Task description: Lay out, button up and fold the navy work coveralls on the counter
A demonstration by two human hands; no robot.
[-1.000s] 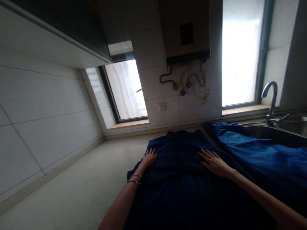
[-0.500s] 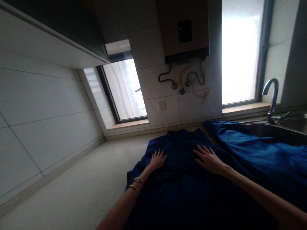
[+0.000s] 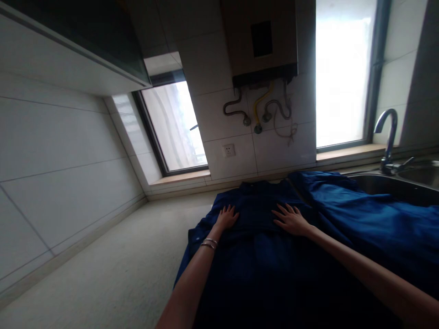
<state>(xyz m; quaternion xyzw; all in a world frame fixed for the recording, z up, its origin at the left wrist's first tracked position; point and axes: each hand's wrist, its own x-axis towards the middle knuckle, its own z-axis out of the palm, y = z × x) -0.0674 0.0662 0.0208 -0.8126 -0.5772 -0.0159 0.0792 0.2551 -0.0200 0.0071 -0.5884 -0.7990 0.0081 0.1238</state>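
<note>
A dark blue garment (image 3: 260, 256), probably a shirt with its collar at the far end, lies spread on the counter. My left hand (image 3: 227, 218) rests flat on its upper left part, fingers apart, with bangles on the wrist. Lying on the upper right part, my right hand (image 3: 291, 220) has its fingers spread. Neither hand grips the cloth. More blue cloth (image 3: 373, 214) stretches off to the right, beside the sink; whether it is a sleeve of the same garment I cannot tell. The near end of the garment is lost in shadow.
A pale countertop (image 3: 130, 256) runs along the left under a tiled wall. At the right stand a sink (image 3: 373, 182) and a chrome faucet (image 3: 389, 137). Beneath a wall-mounted heater (image 3: 260, 41) are pipes and a socket (image 3: 228, 150). A cabinet (image 3: 78, 50) overhangs the upper left.
Both hands have slid slightly away from me over the cloth, the right one also a little left. The bangles on my left wrist have moved closer together.
</note>
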